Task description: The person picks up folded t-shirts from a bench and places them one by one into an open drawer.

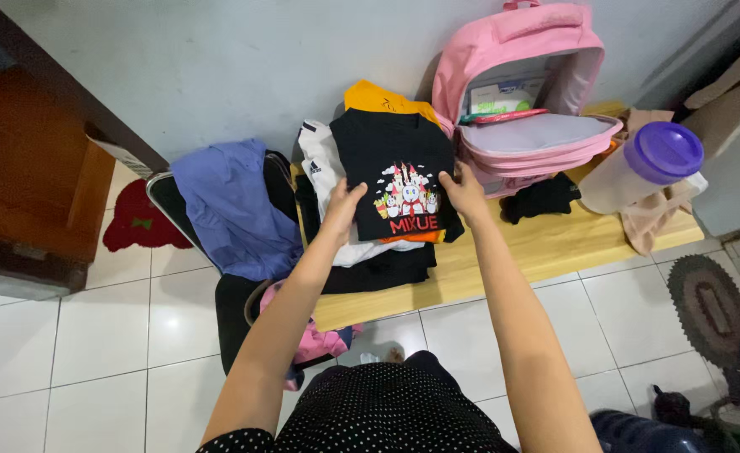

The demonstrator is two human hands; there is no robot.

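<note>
Both hands, left hand (342, 204) and right hand (464, 191), clasp the soft, light folded black T-shirt (395, 172) by its side edges, fingers curled underneath.

Pink backpack (528, 50) open on table (555, 243); purple-lidded jar (643, 168) beside.

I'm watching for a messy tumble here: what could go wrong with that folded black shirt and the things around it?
1. The black shirt, held at both sides by the left hand and right hand, tops an uneven clothes pile; it may slide or unfold.
2. The pile sits close to the wooden table's front edge; a nudge could spill it onto the floor.
3. The open pink backpack stands close behind and might tip.
</note>
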